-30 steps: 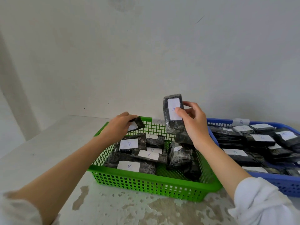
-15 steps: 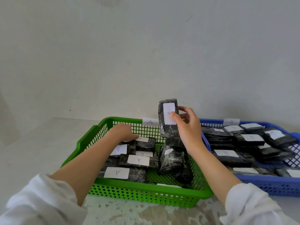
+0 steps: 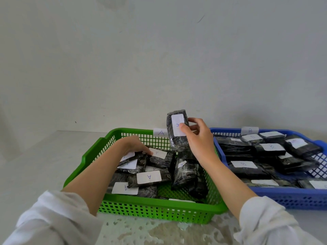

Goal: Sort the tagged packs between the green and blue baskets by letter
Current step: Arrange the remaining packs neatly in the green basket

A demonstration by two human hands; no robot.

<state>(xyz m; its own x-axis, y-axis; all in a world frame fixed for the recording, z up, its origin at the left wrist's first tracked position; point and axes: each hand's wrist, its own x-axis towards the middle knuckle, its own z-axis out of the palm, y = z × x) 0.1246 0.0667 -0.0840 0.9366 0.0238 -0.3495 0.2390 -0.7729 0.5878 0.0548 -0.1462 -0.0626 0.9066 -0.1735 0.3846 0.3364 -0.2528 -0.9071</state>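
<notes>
While the right hand holds one dark wrapped pack upright above the far rim of the green basket, thumb across its white tag and fingers curled behind, the tag's letter A faces the camera. The left hand reaches down into the same basket, its fingertips on a pack lying near the back. From this angle I cannot tell whether they pinch it or only rest on it. More packs tagged A lie piled in the green basket, whose far rim bears a label A. Just to its right stands the blue basket, with a label B on its far rim and packs tagged B inside. Both baskets sit on a pale, worn table.
</notes>
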